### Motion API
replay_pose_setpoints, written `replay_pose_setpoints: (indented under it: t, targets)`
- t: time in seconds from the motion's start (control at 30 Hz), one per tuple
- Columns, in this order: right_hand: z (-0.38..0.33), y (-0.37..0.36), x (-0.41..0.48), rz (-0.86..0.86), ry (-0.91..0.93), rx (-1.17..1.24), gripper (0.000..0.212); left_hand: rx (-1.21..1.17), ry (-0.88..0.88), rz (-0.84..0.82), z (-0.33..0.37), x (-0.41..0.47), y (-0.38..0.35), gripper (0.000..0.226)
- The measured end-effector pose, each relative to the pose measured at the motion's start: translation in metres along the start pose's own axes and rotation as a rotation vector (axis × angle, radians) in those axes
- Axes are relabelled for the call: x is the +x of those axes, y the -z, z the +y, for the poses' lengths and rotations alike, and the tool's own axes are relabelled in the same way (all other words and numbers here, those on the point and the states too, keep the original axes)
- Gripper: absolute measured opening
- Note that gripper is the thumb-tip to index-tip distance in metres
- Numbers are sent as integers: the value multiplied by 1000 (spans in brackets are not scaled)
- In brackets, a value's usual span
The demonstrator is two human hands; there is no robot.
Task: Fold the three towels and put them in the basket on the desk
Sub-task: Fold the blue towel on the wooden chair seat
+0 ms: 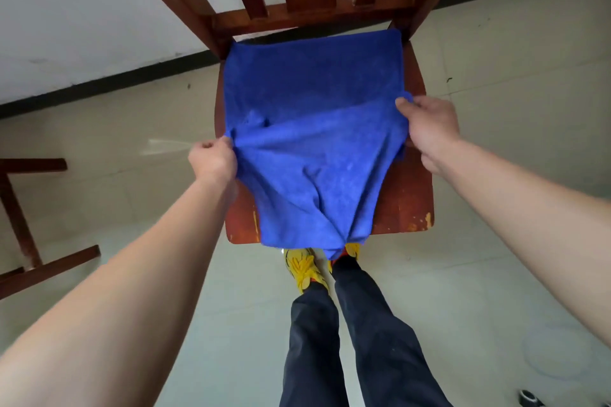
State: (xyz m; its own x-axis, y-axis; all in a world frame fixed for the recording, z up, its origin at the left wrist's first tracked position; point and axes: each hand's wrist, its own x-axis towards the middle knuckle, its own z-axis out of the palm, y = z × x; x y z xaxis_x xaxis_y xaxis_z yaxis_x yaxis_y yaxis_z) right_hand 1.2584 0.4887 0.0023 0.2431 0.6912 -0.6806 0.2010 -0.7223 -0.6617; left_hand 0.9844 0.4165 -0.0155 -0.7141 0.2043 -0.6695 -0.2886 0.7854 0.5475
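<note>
Blue towel [314, 82] lies on the seat of a wooden chair [410, 201]. Its far edge sits close under the chair's back rail. Its near end hangs a little over the seat's front edge.

Left hand [213, 158]: fingers curled, pinching the towel's left edge at a bunched fold beside the seat's left side.

Right hand [429, 132]: thumb on top, fingers underneath, clamped on the towel's right corner over the seat's right side.

Between the two hands the near part of the cloth is lifted off the seat and pulled taut. Creases run down from both grips to a gathered point at the front edge. The far half lies flat and smooth.

Seat paint is chipped along the front. Yellow shoes [304, 269] and dark trousers [310, 340] stand on the pale tiled floor [496, 175], right up against the chair's front. White wall [82, 10] with a dark skirting strip lies behind. Part of another wooden frame [20, 225] shows at far left.
</note>
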Motion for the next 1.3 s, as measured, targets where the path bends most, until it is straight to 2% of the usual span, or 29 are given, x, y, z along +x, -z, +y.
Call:
replay_pose_setpoints:
  t: [0.03, 0.13, 0.23, 0.3, 0.37, 0.43, 0.5, 0.53, 0.63, 0.73, 0.83, 0.9, 1.0, 1.2, 1.3]
  targets:
    - [-11, -5, 5, -35, -16, 25, 8, 5, -30, 26, 5, 5, -3, 9]
    - [-13, -12, 18, -89, -56, 23, 18, 124, -75, 61, 8, 1, -5, 41]
    - [23, -2, 9, 95, -27, -133, 22, 273, -25, 7, -22, -14, 3, 46]
    - [57, 7, -10, 98, -112, -312, 12, 386, 66, -49, -51, -22, 13, 49]
    - [91, 11, -34, -64, -226, -516, 28, 506, 120, -93, -79, -26, 22, 47]
    - [116, 9, -57, -187, -303, -759, 45, 560, 140, -139, -101, -31, 29, 33]
    - [131, 5, -68, -165, -294, -918, 44, 557, 140, -159, -117, -35, 33, 20]
    - [135, 2, -69, -145, -280, -921, 41, 538, 139, -158, -123, -37, 35, 16]
    - [146, 2, -69, -94, -239, -676, 41, 439, 147, -157, -129, -42, 46, 14]
    - [151, 18, -79, 74, -220, -398, 36, 294, 200, -147, -129, -51, 66, 13]
    - [143, 36, -96, 198, -198, -261, 16, 231, 192, -150, -123, -65, 90, 4]
    - [138, 44, -107, 241, -185, -166, 2, 227, 159, -163, -120, -75, 104, 12]
    - [131, 53, -135, 299, -143, -97, 7, 213, 119, -210, -119, -92, 130, 17]
    - [136, 64, -209, 379, 53, -48, 7, 139, 18, -229, -128, -125, 182, 15]
    - [147, 71, -240, 422, 77, -47, 13, 131, -17, -235, -134, -143, 205, 17]
